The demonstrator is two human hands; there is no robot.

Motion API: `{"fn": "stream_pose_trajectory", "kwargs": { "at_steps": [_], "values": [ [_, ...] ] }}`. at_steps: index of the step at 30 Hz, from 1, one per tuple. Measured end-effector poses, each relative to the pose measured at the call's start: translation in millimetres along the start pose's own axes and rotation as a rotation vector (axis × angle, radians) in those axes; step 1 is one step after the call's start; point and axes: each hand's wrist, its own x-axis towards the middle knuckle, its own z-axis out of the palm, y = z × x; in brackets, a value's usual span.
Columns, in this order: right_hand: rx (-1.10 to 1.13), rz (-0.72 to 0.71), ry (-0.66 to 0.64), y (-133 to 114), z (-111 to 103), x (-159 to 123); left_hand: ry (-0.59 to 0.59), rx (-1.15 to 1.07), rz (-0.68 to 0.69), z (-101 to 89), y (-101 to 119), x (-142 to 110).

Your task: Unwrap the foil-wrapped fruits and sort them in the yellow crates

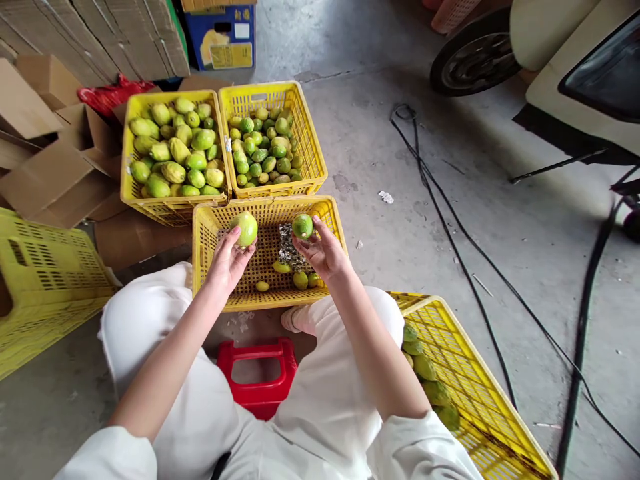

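While both bare forearms reach forward over the thighs, the left hand (pixel 226 263) and the right hand (pixel 324 250) hover above the front yellow crate (pixel 273 212), thumb and fingers of each closed around one fruit. The larger green fruit (pixel 245 227), in the left, and the smaller green fruit (pixel 302 225), in the right, look nearly round, so I cannot tell their long axes. Two fruit-filled yellow crates (pixel 280 189) stand just beyond, while crinkled wrap (pixel 287 248) and loose fruits (pixel 300 280) lie below the right hand
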Motion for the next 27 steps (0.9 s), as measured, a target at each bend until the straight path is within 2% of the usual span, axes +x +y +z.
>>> {"fn": "stream_pose_trajectory", "kwargs": {
  "at_steps": [6,14,19,27],
  "values": [
    [0.022,0.039,-0.016,-2.2,3.4,-2.5,0.044,-0.019,-0.032,4.4,0.9,-2.4],
    [-0.100,-0.020,-0.023,-4.9,2.0,-5.7,0.109,-0.066,-0.050,8.2,2.6,-3.6],
    [-0.128,-0.056,0.002,-1.5,2.5,-6.3,0.080,-0.082,-0.025,8.3,3.3,-4.6],
    [-0.126,-0.043,-0.068,-5.0,5.3,-9.1,0.085,-0.073,-0.031,12.4,5.7,-8.7]
  ]
}}
